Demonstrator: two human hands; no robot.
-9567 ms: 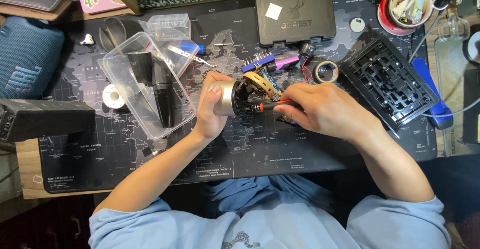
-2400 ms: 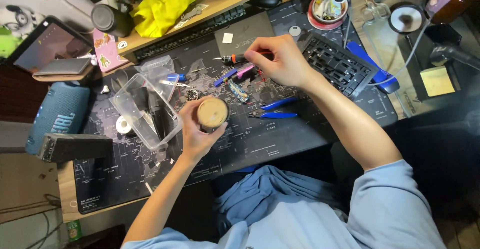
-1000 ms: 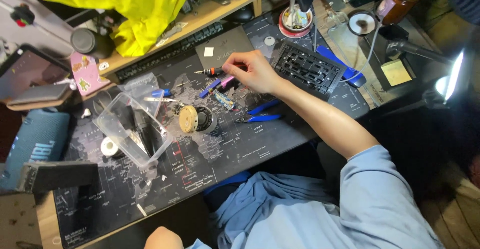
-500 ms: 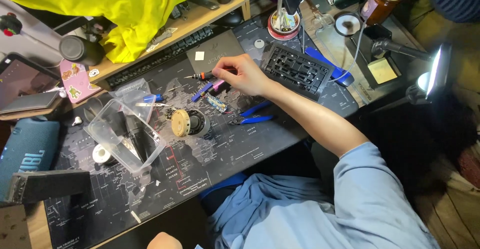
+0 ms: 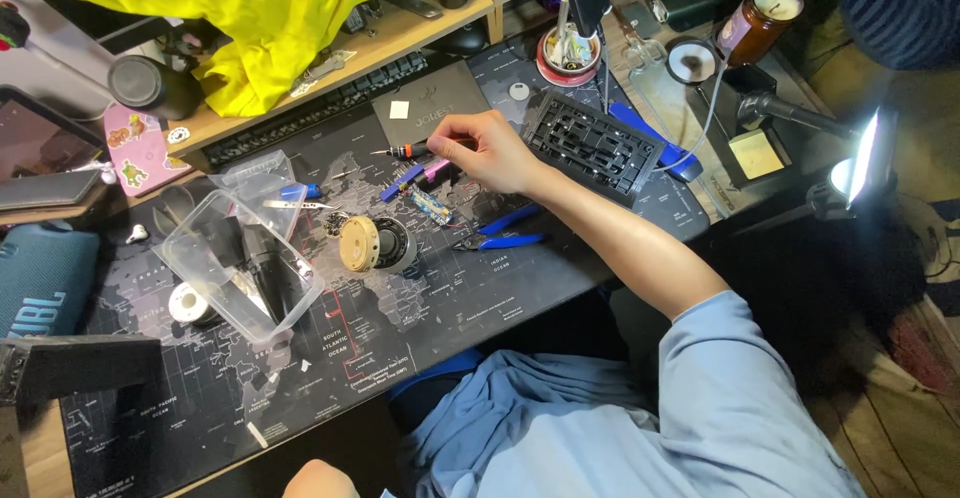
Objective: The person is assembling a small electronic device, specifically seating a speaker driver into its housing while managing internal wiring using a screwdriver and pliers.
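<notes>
My right hand (image 5: 488, 150) reaches across the dark map-printed desk mat (image 5: 420, 308), its fingers pinched on the handle of a small screwdriver (image 5: 405, 151) with an orange band that lies pointing left. Just below the hand are blue and pink small tools (image 5: 412, 176) and a little circuit board (image 5: 430, 205). A round tan and black device (image 5: 368, 244) lies alone on the mat, left of blue-handled pliers (image 5: 505, 235). My left hand is out of view.
A clear plastic tub (image 5: 235, 263) with dark tools stands at the left, beside a solder spool (image 5: 186, 303). A black grid tray (image 5: 592, 144) and a dark flat box (image 5: 430, 108) lie behind the hand. A blue speaker (image 5: 40, 278), yellow cloth (image 5: 270, 13), candle jar (image 5: 760, 20) and lit lamp (image 5: 862, 158) ring the desk.
My left hand let go of the round device, which now lies on the mat, and left the view. My right hand moved to the back and took hold of the screwdriver. The view shifted.
</notes>
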